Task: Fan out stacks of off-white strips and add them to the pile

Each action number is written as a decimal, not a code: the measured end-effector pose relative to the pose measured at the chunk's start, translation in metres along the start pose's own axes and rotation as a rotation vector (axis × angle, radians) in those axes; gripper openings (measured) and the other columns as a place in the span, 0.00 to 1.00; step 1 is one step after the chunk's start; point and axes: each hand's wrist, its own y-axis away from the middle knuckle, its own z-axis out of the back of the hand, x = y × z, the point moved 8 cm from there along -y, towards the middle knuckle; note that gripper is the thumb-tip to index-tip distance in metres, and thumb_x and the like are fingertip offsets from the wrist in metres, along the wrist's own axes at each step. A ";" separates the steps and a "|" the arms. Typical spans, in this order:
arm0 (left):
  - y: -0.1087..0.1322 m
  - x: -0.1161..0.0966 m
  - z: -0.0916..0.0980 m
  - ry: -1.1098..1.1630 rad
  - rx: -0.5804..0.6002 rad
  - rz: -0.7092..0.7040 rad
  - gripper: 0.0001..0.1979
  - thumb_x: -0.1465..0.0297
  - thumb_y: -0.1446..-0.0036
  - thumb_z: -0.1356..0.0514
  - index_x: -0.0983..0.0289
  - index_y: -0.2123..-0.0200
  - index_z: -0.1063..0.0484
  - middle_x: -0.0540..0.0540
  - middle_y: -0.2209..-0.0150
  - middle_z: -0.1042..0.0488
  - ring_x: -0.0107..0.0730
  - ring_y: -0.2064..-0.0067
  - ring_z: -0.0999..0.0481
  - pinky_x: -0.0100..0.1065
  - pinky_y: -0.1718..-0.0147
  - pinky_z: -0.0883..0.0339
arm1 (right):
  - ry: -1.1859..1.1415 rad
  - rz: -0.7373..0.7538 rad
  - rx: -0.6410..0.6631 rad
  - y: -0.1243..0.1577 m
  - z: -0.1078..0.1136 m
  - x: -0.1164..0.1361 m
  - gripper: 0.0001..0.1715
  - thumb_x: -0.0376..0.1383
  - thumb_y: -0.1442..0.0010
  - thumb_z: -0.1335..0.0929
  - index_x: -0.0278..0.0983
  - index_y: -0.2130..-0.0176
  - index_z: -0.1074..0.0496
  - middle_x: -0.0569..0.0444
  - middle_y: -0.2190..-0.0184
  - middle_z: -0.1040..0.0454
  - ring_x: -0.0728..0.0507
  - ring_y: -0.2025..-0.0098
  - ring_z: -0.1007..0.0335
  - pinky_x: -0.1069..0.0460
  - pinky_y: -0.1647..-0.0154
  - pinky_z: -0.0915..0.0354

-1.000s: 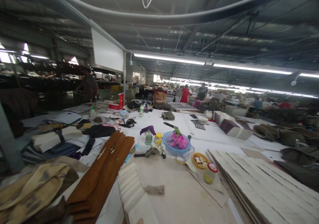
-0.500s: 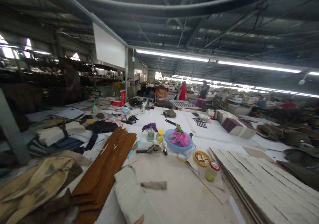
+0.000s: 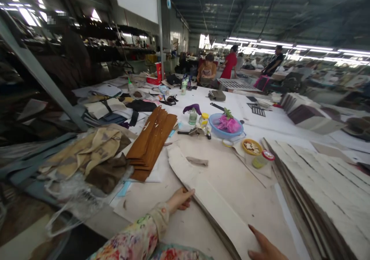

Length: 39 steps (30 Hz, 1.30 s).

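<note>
Nearest, the right hand [image 3: 264, 247], finger and thumb spread apart, rests at the near end of a white stack [image 3: 221, 204]; the left hand [image 3: 181, 199] curls at its left edge, though I cannot tell whether it pinches. Contact from both sides probably steadies the stack, aslant on the bench [image 3: 245, 192]. Sheets [image 3: 320, 179] right and brown pieces [image 3: 152, 146] left seemingly leave working room between; the jar [image 3: 261, 160] and basin [image 3: 214, 128] sit beyond, likely out of the way.

Left forearm [image 3: 138, 233] sleeved, angled forward and rightward, wrist [image 3: 171, 205] uncovered, left hand [image 3: 180, 199] with top digit extended, other fingers [image 3: 186, 205] curled beneath, right hand [image 3: 265, 247] lower, partly out of view, two digits [image 3: 256, 233] spread.
</note>
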 end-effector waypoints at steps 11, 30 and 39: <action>-0.001 -0.033 0.019 -0.464 -0.201 -0.365 0.10 0.64 0.50 0.47 0.65 0.76 0.38 0.48 0.80 0.36 0.25 0.76 0.35 0.27 0.75 0.40 | 0.467 0.136 -0.398 -0.017 -0.033 0.063 0.46 0.51 0.54 0.37 0.36 0.41 0.53 0.42 0.41 0.50 0.37 0.40 0.55 0.40 0.43 0.50; 0.029 -0.065 0.002 -0.936 -0.233 -0.751 0.17 0.70 0.47 0.48 0.60 0.53 0.35 0.55 0.57 0.39 0.34 0.54 0.38 0.33 0.54 0.43 | 0.503 0.150 -0.427 -0.008 -0.035 0.050 0.45 0.54 0.52 0.39 0.36 0.42 0.51 0.43 0.41 0.49 0.37 0.41 0.52 0.42 0.44 0.49; 0.032 -0.070 -0.002 -1.031 -0.232 -0.687 0.16 0.68 0.46 0.49 0.59 0.53 0.35 0.55 0.56 0.38 0.36 0.54 0.38 0.33 0.55 0.43 | 0.525 0.158 -0.458 -0.004 -0.035 0.042 0.44 0.55 0.53 0.39 0.38 0.42 0.50 0.43 0.42 0.47 0.36 0.42 0.50 0.41 0.46 0.47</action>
